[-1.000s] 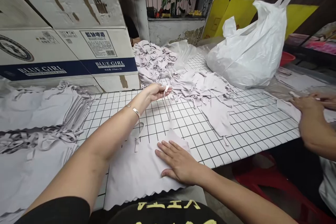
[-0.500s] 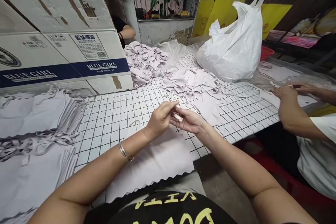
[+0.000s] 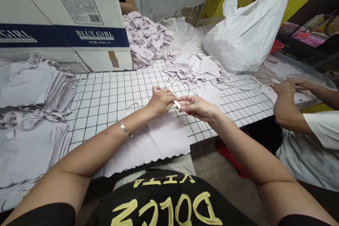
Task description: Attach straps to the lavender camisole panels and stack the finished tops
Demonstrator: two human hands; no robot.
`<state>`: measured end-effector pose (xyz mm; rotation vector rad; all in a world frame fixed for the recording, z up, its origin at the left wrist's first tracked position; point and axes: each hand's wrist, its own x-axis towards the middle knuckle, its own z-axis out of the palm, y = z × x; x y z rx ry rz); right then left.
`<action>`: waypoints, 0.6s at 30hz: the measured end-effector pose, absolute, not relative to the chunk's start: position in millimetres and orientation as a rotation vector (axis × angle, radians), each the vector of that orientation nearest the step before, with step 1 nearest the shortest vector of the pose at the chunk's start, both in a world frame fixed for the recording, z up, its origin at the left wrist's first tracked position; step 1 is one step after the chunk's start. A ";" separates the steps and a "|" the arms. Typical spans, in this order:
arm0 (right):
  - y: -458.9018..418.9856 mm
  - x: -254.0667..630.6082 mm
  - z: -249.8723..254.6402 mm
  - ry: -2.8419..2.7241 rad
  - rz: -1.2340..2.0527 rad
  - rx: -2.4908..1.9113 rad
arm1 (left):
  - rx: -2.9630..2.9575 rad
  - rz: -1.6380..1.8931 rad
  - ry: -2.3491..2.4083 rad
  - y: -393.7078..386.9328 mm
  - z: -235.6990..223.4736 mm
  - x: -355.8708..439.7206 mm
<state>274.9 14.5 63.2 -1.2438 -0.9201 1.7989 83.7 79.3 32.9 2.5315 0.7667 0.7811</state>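
Garment [image 3: 156, 139] flat at table [image 3: 100, 95] edge, scalloped hem toward wearer | folded stack [image 3: 26, 84] far left | left hand [image 3: 162, 101] fingertips pinching small pale strap [image 3: 178, 106] | right hand [image 3: 197, 108] pinching same strap | loose pile [image 3: 194, 69] beyond | plastic bag [image 3: 243, 35] right

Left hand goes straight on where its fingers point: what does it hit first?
Likely the pale strap end at its fingertips, then the right hand just beyond; depth there is unclear.
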 end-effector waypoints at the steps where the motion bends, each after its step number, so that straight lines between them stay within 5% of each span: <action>1: 14.2 277.8 62.5 -0.955 1.839 -1.260 | 2.519 0.773 0.753 78.7 31.7 84.5; 18: 21.8 282.3 50.7 -1.200 2.215 -1.251 | 2.155 0.762 0.830 64.4 24.1 71.9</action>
